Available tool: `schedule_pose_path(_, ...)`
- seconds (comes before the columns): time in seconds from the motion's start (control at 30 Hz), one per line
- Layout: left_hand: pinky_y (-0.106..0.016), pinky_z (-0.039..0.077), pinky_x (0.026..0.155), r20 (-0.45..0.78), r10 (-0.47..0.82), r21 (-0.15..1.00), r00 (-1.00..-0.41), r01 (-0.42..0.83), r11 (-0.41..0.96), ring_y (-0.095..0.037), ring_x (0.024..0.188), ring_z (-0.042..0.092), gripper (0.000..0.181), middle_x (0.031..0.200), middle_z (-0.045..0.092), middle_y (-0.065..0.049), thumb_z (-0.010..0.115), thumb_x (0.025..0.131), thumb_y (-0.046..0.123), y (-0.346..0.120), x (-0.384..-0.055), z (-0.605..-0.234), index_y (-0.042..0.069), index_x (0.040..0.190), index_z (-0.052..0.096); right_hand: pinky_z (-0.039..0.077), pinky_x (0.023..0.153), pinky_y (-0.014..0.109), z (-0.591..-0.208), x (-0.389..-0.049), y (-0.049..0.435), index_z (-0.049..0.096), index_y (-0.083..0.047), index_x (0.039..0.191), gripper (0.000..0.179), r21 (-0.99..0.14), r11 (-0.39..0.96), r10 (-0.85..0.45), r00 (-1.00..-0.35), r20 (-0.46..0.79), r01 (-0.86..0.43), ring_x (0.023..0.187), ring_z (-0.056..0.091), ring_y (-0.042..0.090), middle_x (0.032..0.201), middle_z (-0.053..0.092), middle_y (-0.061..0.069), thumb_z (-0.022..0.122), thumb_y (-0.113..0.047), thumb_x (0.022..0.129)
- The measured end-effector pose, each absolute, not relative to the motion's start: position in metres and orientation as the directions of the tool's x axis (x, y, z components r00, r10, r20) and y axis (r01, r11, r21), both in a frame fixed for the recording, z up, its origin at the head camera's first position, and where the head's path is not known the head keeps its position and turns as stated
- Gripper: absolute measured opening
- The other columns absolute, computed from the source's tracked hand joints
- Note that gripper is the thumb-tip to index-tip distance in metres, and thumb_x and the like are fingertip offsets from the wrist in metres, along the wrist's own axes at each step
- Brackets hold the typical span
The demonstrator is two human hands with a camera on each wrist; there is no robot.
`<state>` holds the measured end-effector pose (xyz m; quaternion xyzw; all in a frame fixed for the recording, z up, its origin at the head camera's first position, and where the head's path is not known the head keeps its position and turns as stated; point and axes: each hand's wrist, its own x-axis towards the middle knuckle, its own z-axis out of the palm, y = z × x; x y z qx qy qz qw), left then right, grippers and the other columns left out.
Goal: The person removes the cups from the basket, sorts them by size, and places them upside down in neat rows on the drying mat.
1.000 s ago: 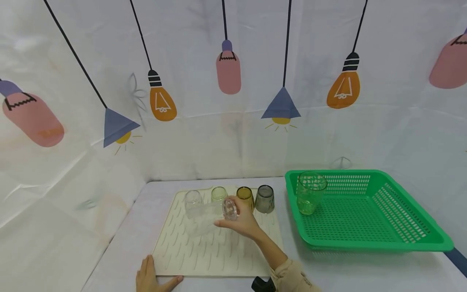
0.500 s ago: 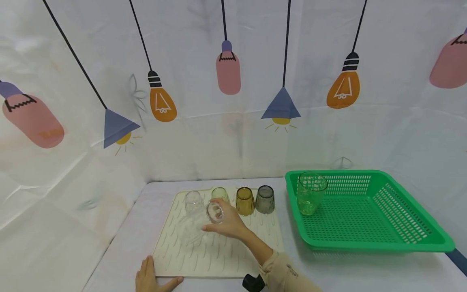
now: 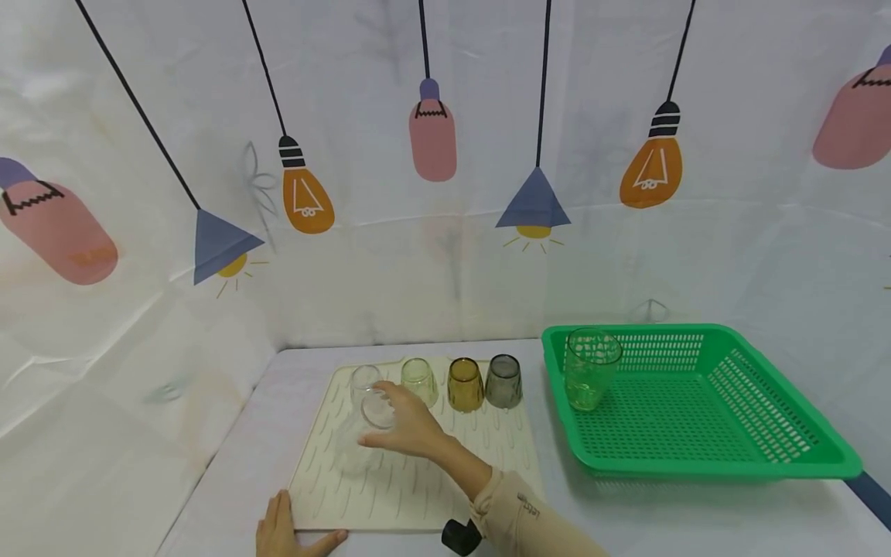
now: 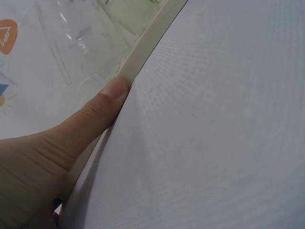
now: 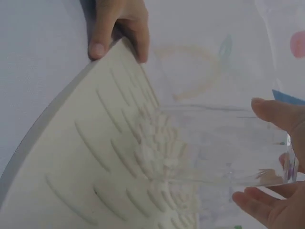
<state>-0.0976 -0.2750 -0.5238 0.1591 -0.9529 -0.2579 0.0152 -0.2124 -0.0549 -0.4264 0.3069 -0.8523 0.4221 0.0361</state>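
Observation:
My right hand (image 3: 411, 427) holds a tall clear glass (image 5: 214, 143) near its base, thumb and fingers on opposite sides. The glass is tipped base-up, and its mouth end overlaps the ribbed cream drying mat (image 3: 431, 480) in the right wrist view. At the mat's near left corner rests my left hand (image 3: 284, 532), fingers along the left edge and thumb (image 4: 97, 107) against the front edge. Along the back of the mat stand a small clear glass (image 3: 363, 379), a pale green glass (image 3: 419, 381), an amber glass (image 3: 465, 385) and a grey glass (image 3: 503, 382).
A green plastic basket (image 3: 717, 467) stands right of the mat, with a tall green glass (image 3: 588, 379) in its left end. White sheeting (image 3: 445, 286) with printed lamps hangs behind the white table (image 3: 230, 464).
My right hand has carried the clear glass leftward and slightly down across the mat, turning its base further up. The left hand stays at the corner.

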Motion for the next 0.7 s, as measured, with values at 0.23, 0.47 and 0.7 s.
schedule_pose_path(0.23, -0.069, 0.026, 0.101, -0.034, -0.311, 0.496, -0.950, -0.286, 0.820, -0.062, 0.120, 0.023, 0.131, 0.140, 0.018, -0.042, 0.081, 0.057, 0.059, -0.275, -0.095, -0.522, -0.023, 0.136, 0.016, 0.049, 0.087, 0.024, -0.429, -0.214, -0.079, 0.046, -0.008, 0.133, 0.076, -0.698, 0.385, -0.505, -0.771, 0.389, -0.604, 0.111, 0.057, 0.016, 0.128, 0.056, 0.005, 0.081, -0.035, 0.071)
schedule_pose_path(0.47, -0.069, 0.024, 0.101, -0.037, -0.298, 0.496, -0.954, -0.276, 0.823, -0.063, 0.122, 0.021, 0.131, 0.140, 0.017, -0.043, 0.080, 0.058, 0.058, -0.272, -0.093, -0.520, -0.024, 0.136, 0.015, 0.049, 0.080, 0.020, -0.431, -0.215, -0.095, 0.043, -0.010, 0.134, 0.079, -0.721, 0.373, -0.501, -0.781, 0.374, -0.585, 0.106, 0.057, 0.014, 0.122, 0.058, 0.006, 0.081, -0.035, 0.070)
schedule_pose_path(0.7, -0.068, 0.017, 0.104, 0.014, -0.273, 0.510, -0.962, -0.229, 0.829, -0.058, 0.127, 0.021, 0.128, 0.139, 0.019, -0.044, 0.083, 0.058, 0.053, -0.273, -0.091, -0.519, -0.025, 0.135, 0.016, 0.050, 0.079, 0.020, -0.443, -0.216, -0.104, 0.044, -0.006, 0.132, 0.077, -0.756, 0.363, -0.455, -0.811, 0.367, -0.545, 0.103, 0.058, 0.014, 0.120, 0.058, 0.007, 0.082, -0.035, 0.071)
